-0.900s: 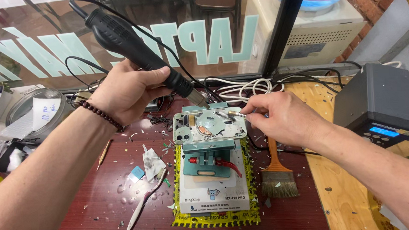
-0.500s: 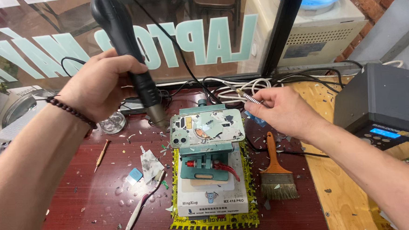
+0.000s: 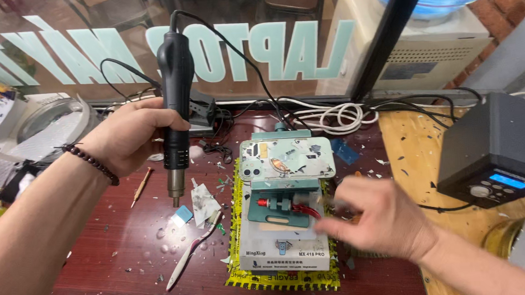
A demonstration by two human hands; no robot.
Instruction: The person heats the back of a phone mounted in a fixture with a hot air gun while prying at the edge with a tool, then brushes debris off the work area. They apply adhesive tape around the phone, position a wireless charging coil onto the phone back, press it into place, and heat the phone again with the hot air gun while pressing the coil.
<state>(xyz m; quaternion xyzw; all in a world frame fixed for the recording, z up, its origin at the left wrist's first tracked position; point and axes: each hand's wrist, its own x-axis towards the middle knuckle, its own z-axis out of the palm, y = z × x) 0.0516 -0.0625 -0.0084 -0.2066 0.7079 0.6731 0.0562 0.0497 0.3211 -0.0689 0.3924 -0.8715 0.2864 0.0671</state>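
While the left hand point(image 3: 131, 136) grips the black hot air tool point(image 3: 175, 104) around its middle, it stands upright at 9 o'clock from the phone point(image 3: 287, 158) | long axis up-down, metal tip down over the table point(image 3: 100, 258) | looks stiff, light, hot-tipped; hold the handle | right hand point(image 3: 381, 218) blurred, fingers loosely open at 5 o'clock by the green clamp stand point(image 3: 282, 209), holding nothing.

The right hand point(image 3: 377, 216) is smeared by motion blur, so it cannot be told whether anything is held in its fingers. The brush beneath it is hidden almost wholly. The lower right corner of the clamp fixture point(image 3: 284, 209) is covered by the same hand. Part of the hot-air tool point(image 3: 175, 104) is concealed inside the left hand point(image 3: 131, 136).
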